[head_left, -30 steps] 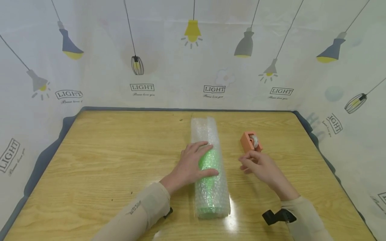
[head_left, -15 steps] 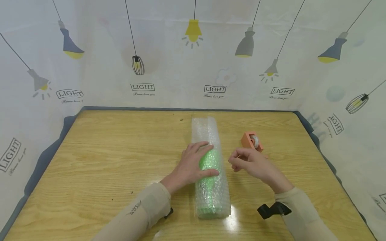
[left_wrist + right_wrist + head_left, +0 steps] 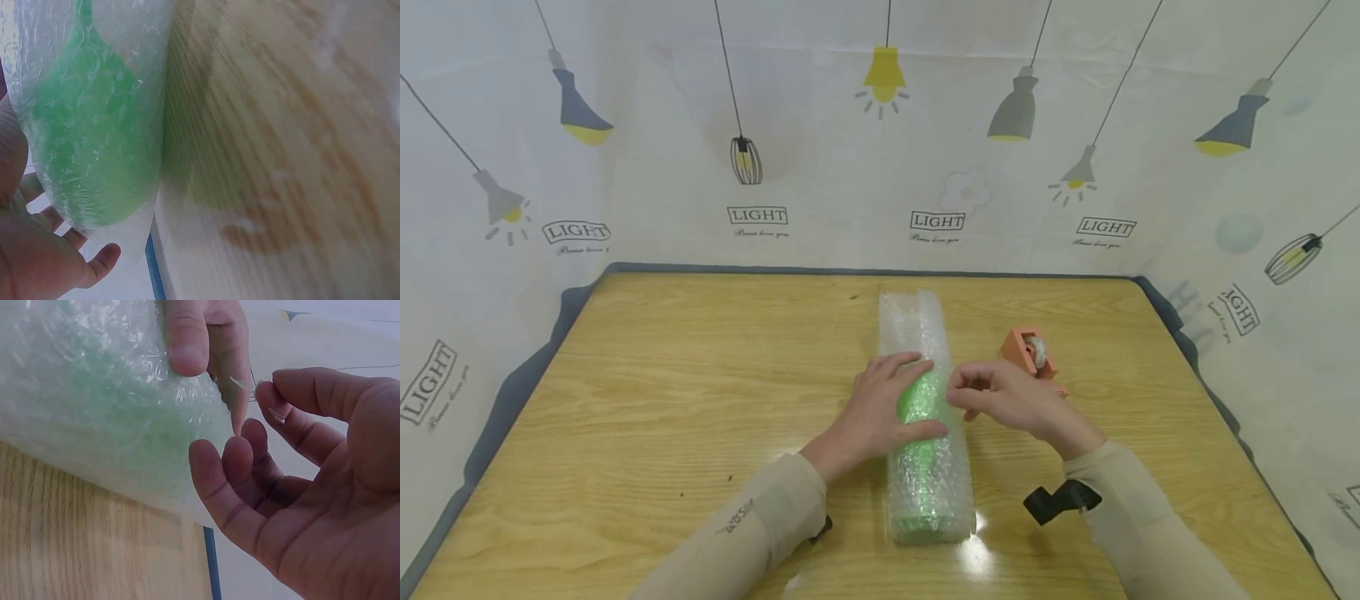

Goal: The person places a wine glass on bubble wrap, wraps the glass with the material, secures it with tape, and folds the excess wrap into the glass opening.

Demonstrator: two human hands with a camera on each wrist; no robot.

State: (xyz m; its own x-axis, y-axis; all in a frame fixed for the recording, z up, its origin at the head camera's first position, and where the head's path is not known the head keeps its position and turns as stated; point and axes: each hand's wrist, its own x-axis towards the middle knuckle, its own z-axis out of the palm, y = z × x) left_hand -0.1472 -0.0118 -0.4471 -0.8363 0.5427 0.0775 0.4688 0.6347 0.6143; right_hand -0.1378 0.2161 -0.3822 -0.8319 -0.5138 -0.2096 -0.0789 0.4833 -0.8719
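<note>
R hand (image 3: 1011, 400) moved twd bubble-wrap roll (image 3: 925, 403) — grip pinching clear tape (image 3: 277, 416), R-wrist view only; L hand (image 3: 876, 408) spread atop.

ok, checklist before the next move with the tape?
1. Left grip resting on the wrap: ok.
2. Tape pinched in the right grip: ok.
3. Green item inside the wrap: ok.
4. Dispenser apart from the wrap: ok, off to its right.
5. Tape touching the wrap: cannot tell.
6. Wrap edge flat where the tape would go: cannot tell.
</note>
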